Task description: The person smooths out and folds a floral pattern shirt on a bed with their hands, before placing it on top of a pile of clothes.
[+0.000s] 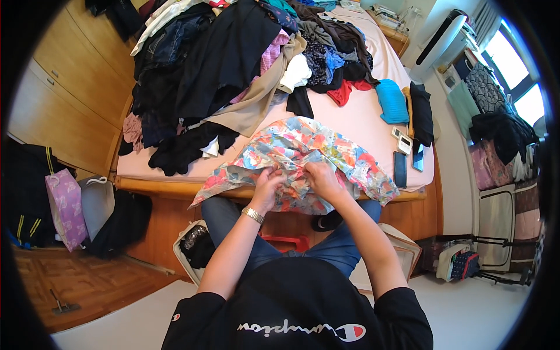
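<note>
Standing at far left: purple patterned bag [65,210], beside dark cloth; its base is hard to make out.
Clothes heap [227,64]: mixed dark, tan, pink and red pieces on the bed [350,116]; far side cut off by the upper rim, single items not countable. Might slump forward if a lower piece were tugged.
Left hand [270,186]: fingers curled, apparently pinching a fold; fingertips partly lost in the cloth.
Floral garment [297,143]: multicoloured, spread across the bed's front edge, lower part hanging before the knees. Could slip floorward should both grips loosen, the overhang pulling it down. Type and underside hidden by folds.
Right hand [322,179]: thumb and forefinger apparently pinching the same garment; whether a seam or fastening lies between them, cannot tell.
Dark phone [399,170]: near the garment's right tip; a wide sweep of cloth could drag it off.
Turquoise bundle [392,101]: beyond the phone; contents, if any, unseen.
</note>
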Motion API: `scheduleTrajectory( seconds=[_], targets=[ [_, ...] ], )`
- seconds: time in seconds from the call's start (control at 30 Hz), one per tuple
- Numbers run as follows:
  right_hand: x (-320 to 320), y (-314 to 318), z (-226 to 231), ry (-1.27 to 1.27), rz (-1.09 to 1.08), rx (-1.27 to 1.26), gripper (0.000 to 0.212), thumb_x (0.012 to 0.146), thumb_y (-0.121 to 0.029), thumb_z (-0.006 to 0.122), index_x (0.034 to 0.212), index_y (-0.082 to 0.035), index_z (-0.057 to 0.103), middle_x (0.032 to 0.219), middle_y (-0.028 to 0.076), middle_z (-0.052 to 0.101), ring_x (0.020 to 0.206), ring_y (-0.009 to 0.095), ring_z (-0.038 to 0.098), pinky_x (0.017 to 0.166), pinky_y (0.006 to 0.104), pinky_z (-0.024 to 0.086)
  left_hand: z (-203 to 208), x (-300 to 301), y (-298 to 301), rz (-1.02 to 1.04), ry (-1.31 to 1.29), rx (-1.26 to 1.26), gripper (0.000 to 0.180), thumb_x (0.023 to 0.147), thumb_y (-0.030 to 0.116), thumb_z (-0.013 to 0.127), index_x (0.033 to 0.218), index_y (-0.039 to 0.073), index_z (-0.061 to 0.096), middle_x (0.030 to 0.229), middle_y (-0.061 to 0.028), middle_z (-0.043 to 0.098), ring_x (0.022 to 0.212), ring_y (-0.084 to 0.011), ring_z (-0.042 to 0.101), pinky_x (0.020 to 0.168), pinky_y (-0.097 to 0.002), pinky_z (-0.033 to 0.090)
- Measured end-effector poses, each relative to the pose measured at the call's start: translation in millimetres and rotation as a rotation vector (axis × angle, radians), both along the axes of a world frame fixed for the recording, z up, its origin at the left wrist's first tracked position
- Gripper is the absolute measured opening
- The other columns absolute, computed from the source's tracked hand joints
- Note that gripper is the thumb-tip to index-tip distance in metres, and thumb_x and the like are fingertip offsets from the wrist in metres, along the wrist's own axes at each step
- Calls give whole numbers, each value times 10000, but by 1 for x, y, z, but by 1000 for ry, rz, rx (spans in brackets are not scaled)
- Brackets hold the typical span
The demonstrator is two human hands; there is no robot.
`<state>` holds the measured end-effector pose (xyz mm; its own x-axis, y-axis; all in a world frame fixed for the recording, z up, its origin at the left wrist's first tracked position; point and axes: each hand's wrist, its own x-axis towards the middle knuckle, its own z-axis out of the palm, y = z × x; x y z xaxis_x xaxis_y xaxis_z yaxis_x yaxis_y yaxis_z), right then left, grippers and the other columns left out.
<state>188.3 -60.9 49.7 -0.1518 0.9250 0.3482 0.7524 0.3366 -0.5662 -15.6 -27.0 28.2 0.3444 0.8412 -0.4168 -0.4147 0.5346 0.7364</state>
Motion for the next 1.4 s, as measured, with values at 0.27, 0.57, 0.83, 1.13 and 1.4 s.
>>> scheduleTrajectory(
  seconds=[0.27,0.57,0.83,1.13,1.4],
  targets=[
    [-3,-4,2,34,42,14,62,827,-38,656,851,-12,606,767,194,629,771,397,624,701,474,485,-25,13,36,-57,-169,-360,180,974,223,657,1029,56,622,836,-28,656,761,-133,672,647,-224,594],
    [-4,-4,-1,33,78,25,80,826,-39,651,893,-18,611,811,189,644,818,391,632,741,470,491,-46,-2,36,80,-305,-312,53,979,102,608,949,59,617,872,-44,649,832,-127,646,780,-290,591],
    [-3,-2,-5,32,87,52,63,835,-52,631,887,-30,603,798,182,645,801,386,632,735,472,488,-31,10,34,51,-469,-362,200,979,23,565,1174,-19,556,1132,-149,640,1072,-241,633,1021,-398,519],
    [8,0,3,-6,33,-29,64,824,-47,652,868,-31,610,790,171,630,810,383,630,729,475,484,-19,1,31,-54,-378,-293,201,961,56,641,1156,21,606,1084,-97,666,992,-188,674,886,-296,595],
    [-14,-5,28,-192,164,244,117,792,-161,676,828,-70,612,890,59,604,887,273,620,752,400,486,-17,-5,38,-170,-139,-81,160,949,42,658,1099,25,604,1063,-70,676,920,-161,688,840,-273,593]
  ],
)
